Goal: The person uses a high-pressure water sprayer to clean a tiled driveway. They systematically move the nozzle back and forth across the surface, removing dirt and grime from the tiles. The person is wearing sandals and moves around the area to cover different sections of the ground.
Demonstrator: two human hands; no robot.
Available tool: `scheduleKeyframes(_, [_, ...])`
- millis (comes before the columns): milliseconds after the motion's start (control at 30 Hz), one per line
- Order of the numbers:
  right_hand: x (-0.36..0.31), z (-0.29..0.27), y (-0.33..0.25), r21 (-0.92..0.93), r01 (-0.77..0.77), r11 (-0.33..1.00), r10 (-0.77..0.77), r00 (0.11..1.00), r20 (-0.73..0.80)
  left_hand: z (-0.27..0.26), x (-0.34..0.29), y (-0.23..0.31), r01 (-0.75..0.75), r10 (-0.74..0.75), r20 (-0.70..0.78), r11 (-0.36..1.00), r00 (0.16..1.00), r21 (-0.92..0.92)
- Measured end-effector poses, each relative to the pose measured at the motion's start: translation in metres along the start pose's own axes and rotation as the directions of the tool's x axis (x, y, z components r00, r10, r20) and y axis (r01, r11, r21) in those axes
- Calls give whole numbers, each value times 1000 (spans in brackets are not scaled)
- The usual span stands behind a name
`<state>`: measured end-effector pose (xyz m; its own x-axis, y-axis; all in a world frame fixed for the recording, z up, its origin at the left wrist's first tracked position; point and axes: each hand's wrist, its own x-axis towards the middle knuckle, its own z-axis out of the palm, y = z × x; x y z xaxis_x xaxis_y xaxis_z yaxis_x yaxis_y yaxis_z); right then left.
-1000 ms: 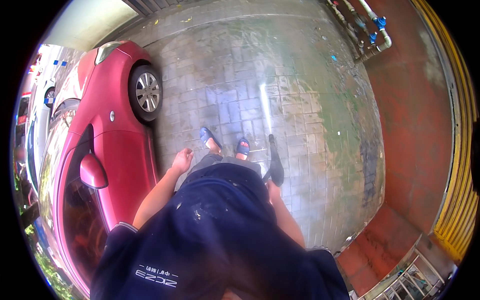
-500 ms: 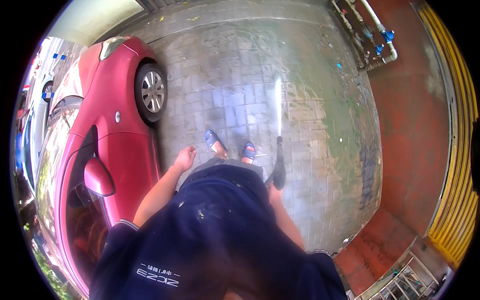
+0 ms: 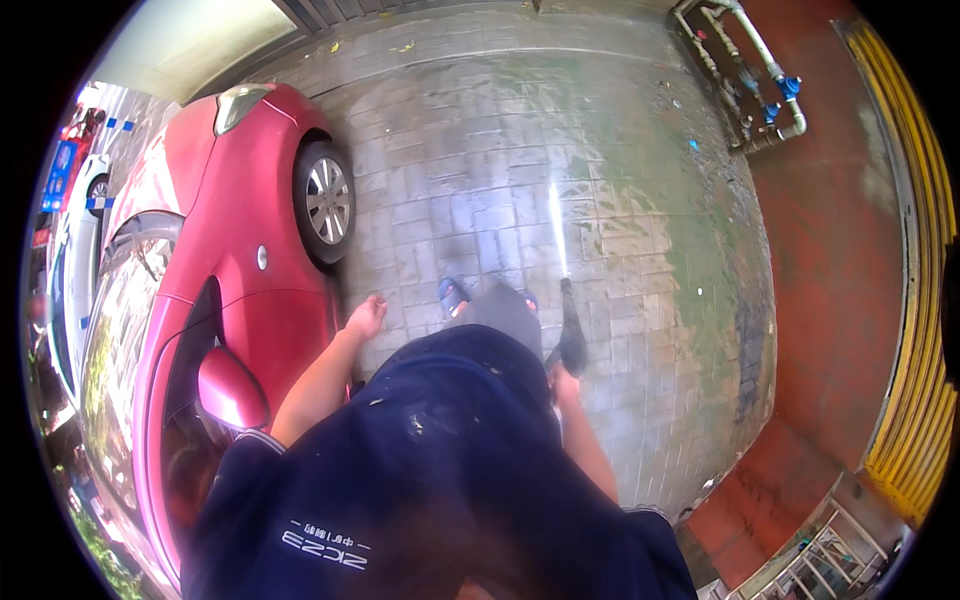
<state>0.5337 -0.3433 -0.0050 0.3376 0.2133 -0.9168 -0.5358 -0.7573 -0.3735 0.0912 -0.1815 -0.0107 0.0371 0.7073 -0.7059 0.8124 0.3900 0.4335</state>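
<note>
My right hand (image 3: 564,384) is closed round the rear of a black pressure-washer spray gun (image 3: 572,345), held low at my right side. From its tip a thin white water jet (image 3: 557,218) shoots away from me, over the wet paving. My left hand (image 3: 368,316) hangs beside the red car (image 3: 240,190), apart from it, with loosely bent fingers and nothing visible in them. The car's front wheel (image 3: 328,200) is ahead of that hand. Blue slippers (image 3: 453,296) show on my feet, partly hidden by my shorts.
Pale paving bricks (image 3: 480,130) lie wet ahead, with a green-stained strip (image 3: 680,230) to the right. White pipes with blue valves (image 3: 788,88) run along the red wall (image 3: 825,250). A yellow ribbed shutter (image 3: 915,400) and a metal rack (image 3: 835,550) stand further right. The car's mirror (image 3: 232,385) juts out.
The car and paving have shifted rightward and slightly down in view. My shorts cover more of my feet. The jet keeps spraying, and its far end leans slightly more to the left.
</note>
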Motion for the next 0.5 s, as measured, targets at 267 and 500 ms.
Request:
scheduleKeyframes(267, [-1,30,-26,43,-32,999,34,998,-48,-22,19,-4,9,-7,28,999,1000,-45])
scheduleKeyframes(500, [41,43,-61,19,62,998,-61,997,-54,-31,45,21,26,-21,55,995,998,-100])
